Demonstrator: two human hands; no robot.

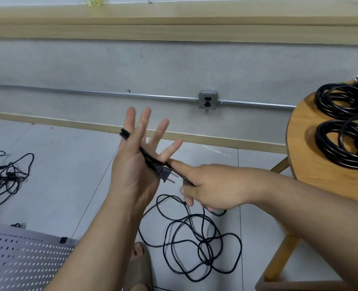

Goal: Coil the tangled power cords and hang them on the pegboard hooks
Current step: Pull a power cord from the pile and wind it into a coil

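Right hand (213,185) pinches the black cord (145,154) just past its plug (163,174). Left hand (136,166) is spread wide, cord across the palm, the rest tangled on the floor (69,169). Coiled cords (341,101) sit on the table (312,164).

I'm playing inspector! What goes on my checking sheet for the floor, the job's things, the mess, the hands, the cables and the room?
Surface: grey tiled floor; round wooden table at right.
Job's things: power cord across the left palm, its plug near the right hand; pegboard lower left; coiled cords on the table.
Clutter: tangled cords on the floor at left.
Grippers: left hand open, fingers spread; right hand pinches the power cord.
Cables: loose loops on the floor below the hands.
Surroundings: wall outlet on a metal conduit; sandalled foot.
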